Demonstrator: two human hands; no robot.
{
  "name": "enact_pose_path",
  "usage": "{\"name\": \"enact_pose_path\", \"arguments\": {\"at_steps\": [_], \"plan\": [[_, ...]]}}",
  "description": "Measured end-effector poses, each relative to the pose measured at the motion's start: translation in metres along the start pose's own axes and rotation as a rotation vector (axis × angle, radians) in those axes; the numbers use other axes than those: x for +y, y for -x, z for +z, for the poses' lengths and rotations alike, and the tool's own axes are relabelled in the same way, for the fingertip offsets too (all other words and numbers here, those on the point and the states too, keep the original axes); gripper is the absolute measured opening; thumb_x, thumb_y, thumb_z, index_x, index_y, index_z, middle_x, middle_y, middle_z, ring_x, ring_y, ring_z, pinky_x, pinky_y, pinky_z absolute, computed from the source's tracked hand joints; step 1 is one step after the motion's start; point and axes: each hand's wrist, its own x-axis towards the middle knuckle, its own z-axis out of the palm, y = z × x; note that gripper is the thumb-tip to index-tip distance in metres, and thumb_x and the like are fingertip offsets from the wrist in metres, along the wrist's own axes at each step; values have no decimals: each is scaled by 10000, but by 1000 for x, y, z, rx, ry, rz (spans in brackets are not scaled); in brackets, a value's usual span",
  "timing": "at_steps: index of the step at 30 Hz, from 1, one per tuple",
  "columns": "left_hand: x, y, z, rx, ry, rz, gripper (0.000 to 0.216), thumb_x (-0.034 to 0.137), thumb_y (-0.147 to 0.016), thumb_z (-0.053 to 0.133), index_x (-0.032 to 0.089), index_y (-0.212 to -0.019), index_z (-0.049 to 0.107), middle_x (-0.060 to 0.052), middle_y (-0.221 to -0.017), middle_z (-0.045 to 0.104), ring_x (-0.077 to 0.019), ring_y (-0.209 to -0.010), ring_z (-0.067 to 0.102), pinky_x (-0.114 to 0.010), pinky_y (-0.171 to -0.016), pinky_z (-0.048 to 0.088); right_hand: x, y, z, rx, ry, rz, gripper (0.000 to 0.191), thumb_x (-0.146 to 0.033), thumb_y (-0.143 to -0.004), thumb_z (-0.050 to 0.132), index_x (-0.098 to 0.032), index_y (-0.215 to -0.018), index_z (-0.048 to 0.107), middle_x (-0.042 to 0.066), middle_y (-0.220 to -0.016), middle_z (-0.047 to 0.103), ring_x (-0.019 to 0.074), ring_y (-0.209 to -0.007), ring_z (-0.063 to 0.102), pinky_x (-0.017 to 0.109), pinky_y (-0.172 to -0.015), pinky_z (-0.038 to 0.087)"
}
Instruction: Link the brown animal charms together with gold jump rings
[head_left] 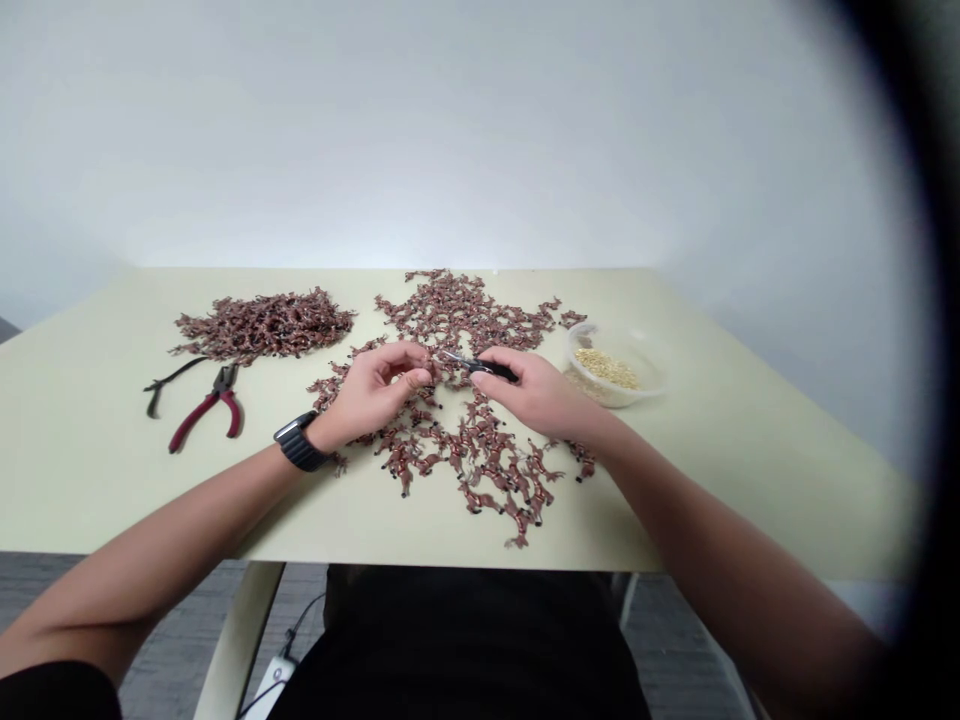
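Note:
Many small brown animal figures, like little deer or horses, lie spread over the middle of the table; one loose group of figures [495,455] is in front of my hands. My left hand [382,385] wears a black watch and is closed in a pinch on a small brown animal figure [433,364], mostly hidden by the fingertips. In my right hand [532,390] is a small black-handled plier-like tool [491,370]. Its thin metal tip points left, close to the left fingertips. I cannot tell whether the tip touches the figure.
A dense heap of brown figures [266,325] sits at the back left. Before it lie red-handled pliers [217,400] and a black-handled tool [172,378]. A clear plastic bowl [652,380] with tiny gold pieces [606,368] stands right. A white power strip [271,685] is below the table.

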Motion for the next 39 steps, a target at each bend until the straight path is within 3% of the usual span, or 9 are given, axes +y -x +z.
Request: {"name": "enact_pose_path", "arguments": {"at_steps": [5,10,15,23,32,39], "plan": [[0,0,0,18,-6,-1,264,395,-902,716,176,-1045,686,-77,-931,713,-180,-824,633,-303,-755,512,1,1,-1,23,12,24,307,-511,-980,515,-224,-974,623,19,-800,588,166,-690,516,302,-613,364],[1,0,1,26,0,-6,261,396,-901,717,174,-1035,687,-82,-944,719,-186,-835,643,-313,-771,517,-3,3,2,34,73,-57,265,-473,-974,537,-219,-966,612,-6,-742,509,145,-639,454,292,-596,325],[2,1,3,17,93,-33,264,389,-903,718,170,-1043,673,-91,-954,721,-195,-868,671,-316,-794,534,-5,3,5,120,186,-203,235,-398,-951,567,-198,-1060,626,23,-837,573,163,-724,491,302,-656,339],[4,2,4,10,145,-37,241,356,-907,721,171,-1055,677,-77,-932,716,-167,-821,660,-280,-735,524,-6,4,6,104,206,-243,216,-371,-952,565,-191,-1055,625,35,-890,610,169,-765,516,301,-681,351],[8,3,6,26,125,-27,231,367,-897,729,175,-1020,689,-73,-912,714,-167,-791,650,-283,-715,518,-8,4,6,42,135,-167,222,-415,-979,540,-205,-923,584,-17,-742,519,132,-644,457,286,-607,313],[9,4,5,92,-31,37,236,372,-871,756,184,-1003,701,-66,-913,712,-176,-813,642,-296,-728,512,-8,5,6,-42,-10,-64,252,-450,-998,512,-214,-961,592,-29,-728,501,123,-606,446,280,-579,332]]}}
